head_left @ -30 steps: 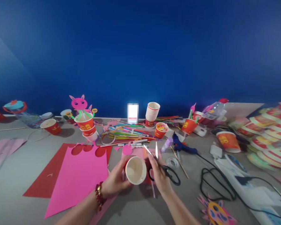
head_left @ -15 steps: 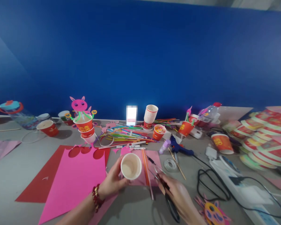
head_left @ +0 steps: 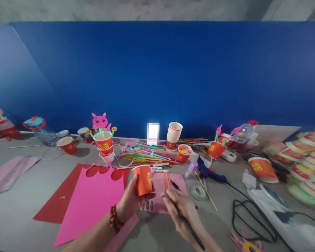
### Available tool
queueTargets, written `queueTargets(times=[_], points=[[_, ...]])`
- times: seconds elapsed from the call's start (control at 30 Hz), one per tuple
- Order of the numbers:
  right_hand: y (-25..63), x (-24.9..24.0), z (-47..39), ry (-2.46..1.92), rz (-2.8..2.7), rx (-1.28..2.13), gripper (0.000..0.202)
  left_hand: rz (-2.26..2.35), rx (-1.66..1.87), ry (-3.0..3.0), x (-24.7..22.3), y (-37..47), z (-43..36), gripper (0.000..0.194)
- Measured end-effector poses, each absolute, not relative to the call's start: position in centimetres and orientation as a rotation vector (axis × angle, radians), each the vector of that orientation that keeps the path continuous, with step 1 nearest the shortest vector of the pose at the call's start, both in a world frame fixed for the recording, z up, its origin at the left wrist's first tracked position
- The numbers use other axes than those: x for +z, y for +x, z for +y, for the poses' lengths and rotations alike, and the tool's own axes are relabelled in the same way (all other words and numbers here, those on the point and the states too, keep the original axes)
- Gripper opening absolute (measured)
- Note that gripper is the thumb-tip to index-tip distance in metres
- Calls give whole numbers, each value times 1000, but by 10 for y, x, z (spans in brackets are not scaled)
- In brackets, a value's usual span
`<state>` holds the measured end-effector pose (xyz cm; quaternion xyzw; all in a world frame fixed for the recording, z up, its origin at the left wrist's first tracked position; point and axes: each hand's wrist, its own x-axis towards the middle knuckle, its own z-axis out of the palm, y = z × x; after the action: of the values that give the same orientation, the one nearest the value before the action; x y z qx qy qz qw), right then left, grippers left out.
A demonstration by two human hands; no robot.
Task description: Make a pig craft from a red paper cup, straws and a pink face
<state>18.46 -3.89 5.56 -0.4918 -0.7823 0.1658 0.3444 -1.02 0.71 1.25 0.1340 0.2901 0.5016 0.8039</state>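
Note:
My left hand (head_left: 132,201), with a red bead bracelet on the wrist, grips a red paper cup (head_left: 144,180) with yellow print. The cup is tilted, its side facing me. Just to the right, my right hand (head_left: 181,208) is closed around black-handled scissors (head_left: 191,232); the fingers hide the blades. Beneath both hands lies a light pink paper sheet (head_left: 178,183) with orange straws (head_left: 167,179) and a black pen (head_left: 174,184) on it. Left of my left hand is a bright pink sheet (head_left: 94,199) with round cut-outs, over a red sheet (head_left: 55,197).
A blue glue gun (head_left: 211,173) with its cord, a tape roll (head_left: 198,192) and a glue stick (head_left: 190,169) lie to the right. Colourful sticks (head_left: 152,153) and decorated cups (head_left: 103,140) line the back. A power strip (head_left: 270,206) and stacked cups (head_left: 309,164) stand at far right.
The cup has turned in my left hand: its open mouth faced me before, now its printed side shows. My right hand has moved left, closer to the cup. The camera view has shifted.

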Motion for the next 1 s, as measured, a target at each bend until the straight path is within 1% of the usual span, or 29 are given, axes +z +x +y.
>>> queueTargets(times=[0.07, 0.17, 0.3, 0.37, 0.53, 1.0], points=[[169, 57, -35, -1146, -2068, 456, 33, 596, 1124, 177, 14, -12, 9, 42], [150, 47, -32, -1029, -2011, 595, 36, 503, 1155, 64, 19, -17, 12, 46], [135, 28, -30, -955, -1901, 820, 35, 422, 1160, -16, 27, -21, 10, 40], [131, 20, -30, -933, -1867, 861, 33, 420, 1119, -46, 28, -20, 9, 41], [128, 11, -31, -974, -1852, 821, 31, 444, 1005, -39, 20, -16, 5, 44], [129, 15, -30, -998, -1898, 789, 29, 535, 1033, -38, 25, -9, 0, 47]])
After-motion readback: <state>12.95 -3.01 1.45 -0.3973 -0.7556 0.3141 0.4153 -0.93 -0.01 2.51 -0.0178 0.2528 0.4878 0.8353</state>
